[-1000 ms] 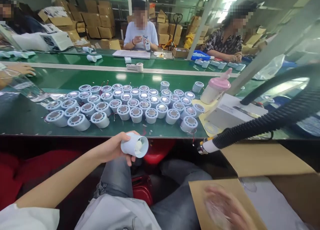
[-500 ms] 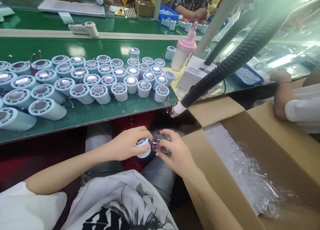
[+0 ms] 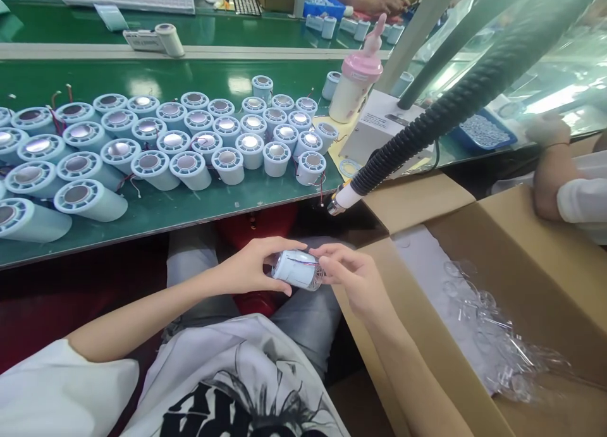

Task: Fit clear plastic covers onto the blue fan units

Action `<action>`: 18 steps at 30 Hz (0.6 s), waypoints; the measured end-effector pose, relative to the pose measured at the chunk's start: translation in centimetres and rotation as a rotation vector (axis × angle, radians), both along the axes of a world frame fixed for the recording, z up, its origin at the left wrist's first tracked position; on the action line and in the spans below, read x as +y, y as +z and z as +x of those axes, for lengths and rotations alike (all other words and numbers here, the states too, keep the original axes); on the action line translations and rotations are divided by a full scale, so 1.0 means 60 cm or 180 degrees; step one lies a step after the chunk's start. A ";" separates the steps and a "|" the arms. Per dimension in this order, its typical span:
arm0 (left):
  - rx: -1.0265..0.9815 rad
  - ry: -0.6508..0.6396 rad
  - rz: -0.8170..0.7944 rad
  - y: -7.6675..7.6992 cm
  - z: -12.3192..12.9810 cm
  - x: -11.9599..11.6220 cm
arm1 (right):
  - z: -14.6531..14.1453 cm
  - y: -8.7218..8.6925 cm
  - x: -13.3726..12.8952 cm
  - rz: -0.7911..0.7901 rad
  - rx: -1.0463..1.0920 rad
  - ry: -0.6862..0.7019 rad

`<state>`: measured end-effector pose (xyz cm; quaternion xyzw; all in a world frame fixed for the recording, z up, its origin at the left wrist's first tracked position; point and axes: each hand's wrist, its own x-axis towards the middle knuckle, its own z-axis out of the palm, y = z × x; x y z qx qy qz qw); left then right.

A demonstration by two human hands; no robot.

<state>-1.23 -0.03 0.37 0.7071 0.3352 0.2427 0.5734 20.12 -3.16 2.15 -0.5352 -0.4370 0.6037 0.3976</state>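
My left hand [image 3: 253,269] grasps the pale-blue cylinder [image 3: 294,268] from 9 o'clock, above my lap; my right hand [image 3: 353,276] pinches the clear cover [image 3: 319,277] at its 3 o'clock end. Open carton [image 3: 540,272]: 4 o'clock.

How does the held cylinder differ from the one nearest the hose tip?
The held cylinder lies sideways between the left hand and right hand; the near-hose cylinder stands on end. Clear plastic shows at the held cylinder's right end; the near-hose cylinder looks bare. Both are pale blue with thin wires.
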 end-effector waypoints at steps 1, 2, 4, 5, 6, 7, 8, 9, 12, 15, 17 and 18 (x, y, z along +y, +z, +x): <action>-0.0089 -0.0017 -0.0341 0.002 0.001 -0.003 | 0.003 -0.001 0.000 -0.0063 0.0140 -0.0026; -0.0184 -0.0004 -0.0657 0.004 0.003 -0.006 | 0.006 -0.002 -0.001 -0.0020 0.0239 0.0007; -0.0415 0.0119 -0.1134 0.009 0.004 -0.012 | 0.010 -0.002 -0.004 0.0376 0.0150 0.0309; -0.0518 0.0212 -0.1310 0.011 0.005 -0.014 | 0.012 -0.002 -0.007 0.0704 -0.0074 0.0499; -0.0594 0.0301 -0.1455 0.013 0.005 -0.017 | 0.014 -0.002 -0.010 0.1063 -0.0378 0.0667; -0.0633 0.0375 -0.1570 0.015 0.005 -0.020 | 0.015 -0.002 -0.013 0.1398 -0.0708 0.0803; -0.0632 0.0416 -0.1636 0.018 0.004 -0.022 | 0.015 -0.003 -0.017 0.1672 -0.0997 0.0875; -0.0599 0.0417 -0.1638 0.020 0.003 -0.024 | 0.016 -0.004 -0.020 0.1869 -0.1181 0.0893; -0.0406 0.0285 -0.1269 0.024 -0.003 -0.027 | 0.017 -0.011 -0.026 0.1946 -0.1091 0.0960; -0.0219 0.0142 -0.0771 0.026 -0.009 -0.027 | 0.019 -0.013 -0.028 0.1702 -0.0794 0.1005; -0.0200 0.0095 -0.0610 0.027 -0.012 -0.026 | 0.019 -0.011 -0.029 0.1537 -0.0646 0.1015; -0.0200 0.0086 -0.0569 0.028 -0.012 -0.026 | 0.019 -0.009 -0.029 0.1462 -0.0578 0.1010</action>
